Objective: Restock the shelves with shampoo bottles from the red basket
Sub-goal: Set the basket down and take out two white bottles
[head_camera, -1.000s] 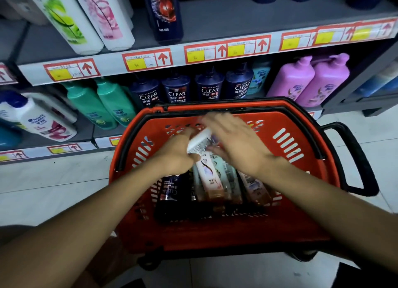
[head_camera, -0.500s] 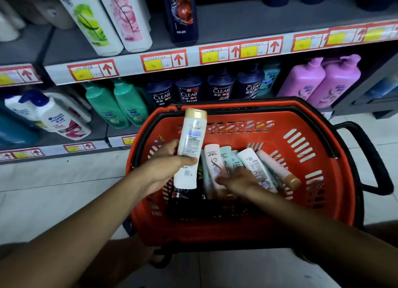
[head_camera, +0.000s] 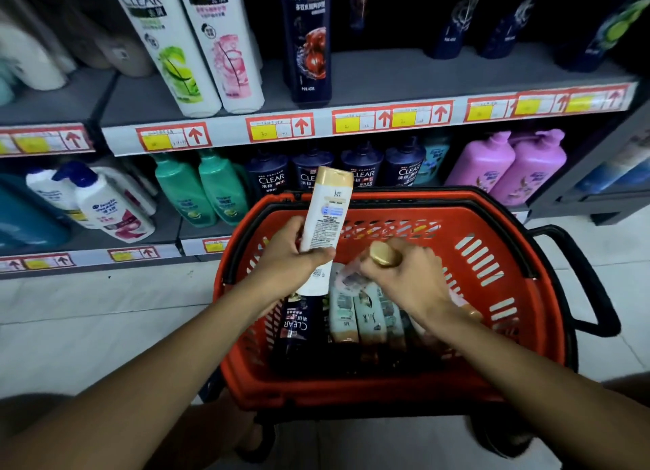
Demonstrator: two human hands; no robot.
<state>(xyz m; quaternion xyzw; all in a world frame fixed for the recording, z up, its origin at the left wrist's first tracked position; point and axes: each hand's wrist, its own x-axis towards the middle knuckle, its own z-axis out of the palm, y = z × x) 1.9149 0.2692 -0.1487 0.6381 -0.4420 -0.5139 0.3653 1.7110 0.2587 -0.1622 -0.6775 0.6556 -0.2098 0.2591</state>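
Observation:
The red basket (head_camera: 499,336) stands on the floor in front of the shelves, with several shampoo bottles (head_camera: 355,314) lying in it. My left hand (head_camera: 292,258) holds a white bottle with a gold cap (head_camera: 327,219) upright above the basket's left side, back label facing me. My right hand (head_camera: 411,279) is inside the basket, closed around a second bottle whose gold cap (head_camera: 383,254) sticks out from my fist. A dark Clear bottle (head_camera: 299,325) lies at the basket's left.
The upper shelf (head_camera: 387,79) carries tall white and dark Clear bottles, with bare grey space right of the dark one. The lower shelf holds green, dark blue and pink pump bottles (head_camera: 510,167). Red price tags (head_camera: 281,130) line the shelf edges. The basket's black handle (head_camera: 591,279) sticks out right.
My left hand has lifted the white bottle higher above the basket. My right hand, which was reaching among the bottles, has closed around a gold-capped bottle and raised it.

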